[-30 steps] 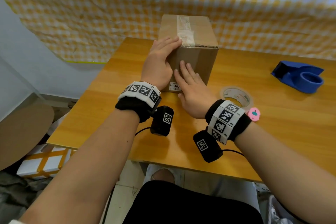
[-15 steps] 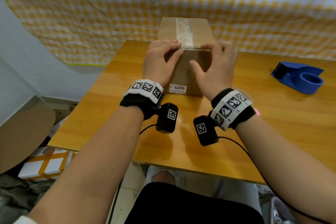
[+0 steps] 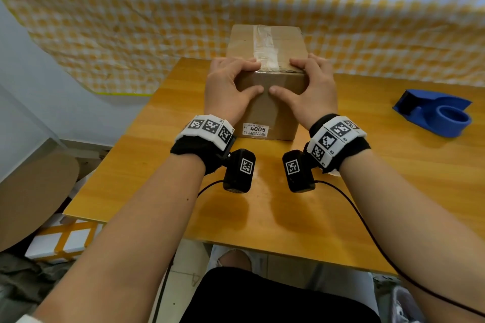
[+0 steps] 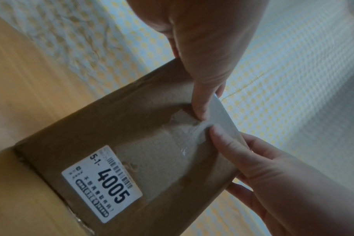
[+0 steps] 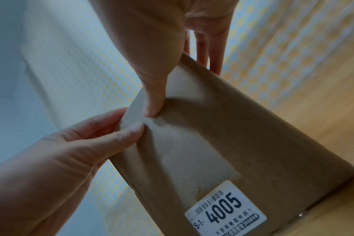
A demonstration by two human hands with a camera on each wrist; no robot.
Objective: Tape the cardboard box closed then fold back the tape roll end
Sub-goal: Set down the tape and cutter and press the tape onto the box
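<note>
Both hands now grip the near top edge of the box [image 3: 265, 42], which stands on the table [image 3: 393, 178] directly ahead of the wrists. The left hand [image 3: 228, 89] has its fingers hooked over the top edge and its thumb pressed on the front face; the right hand [image 3: 313, 92] mirrors it, the two thumb tips nearly meeting over the tape [image 3: 263, 44] where the strip turns down the front. A second ago the right hand lay flat on the front face, low down — it has since risen to the edge, while the left has barely shifted. Judgement: the seam strip is already laid and this is the final rub-down of its tail — sealing looks almost complete. The tape roll is not visible now; it may lie hidden behind the right wrist, so its end appears still to be folded. A blue dispenser [image 3: 433, 113] sits well off to the right hand's outer side.
</note>
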